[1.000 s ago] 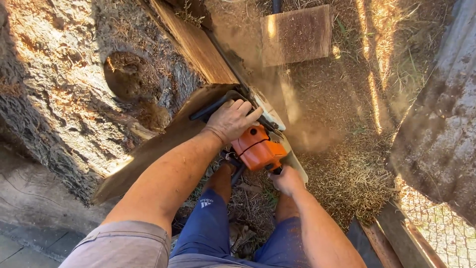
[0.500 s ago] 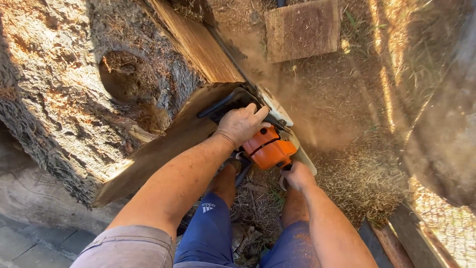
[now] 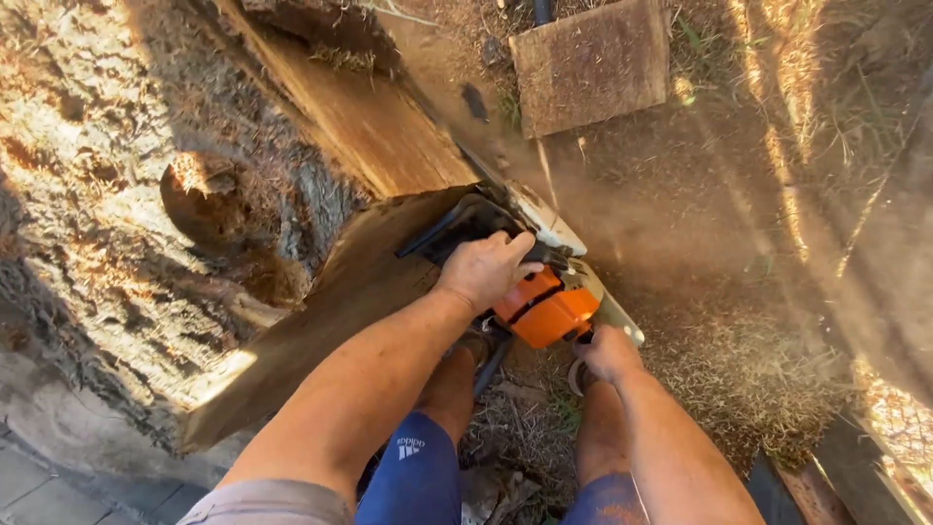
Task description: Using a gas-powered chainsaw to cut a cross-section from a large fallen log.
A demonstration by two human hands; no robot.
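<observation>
Head view: you stand over a big log (image 3: 117, 194) with one chainsaw (image 3: 544, 306), its orange body just above your knees and its nose buried in the wood ahead of you. Your left hand (image 3: 483, 270) is closed over the black front handle (image 3: 457, 222), knuckles up, which steadies the saw from above and keeps it bearing into the cut. Your right hand (image 3: 604, 352) is wrapped around the rear grip behind the orange body, low and close to your right leg, where the trigger would sit; the fingers themselves are hidden under the housing, so how tightly they close cannot be told.

The saw runs along the log's right edge, where a long slab (image 3: 321, 321) is splitting away from the trunk, its fresh pale face (image 3: 374, 126) showing above the bar. Holding the saw flat against that edge lets the bar follow the grain. A haze of sawdust (image 3: 680, 214) hangs to the right of the saw and a thick carpet of it covers the ground there.

Counted: one saw, two hands on it, one log, one slab coming off, and one square board (image 3: 591, 63) lying on the ground near the top edge, well apart from the cut. Two bare legs in blue shorts (image 3: 413, 476) brace below.
</observation>
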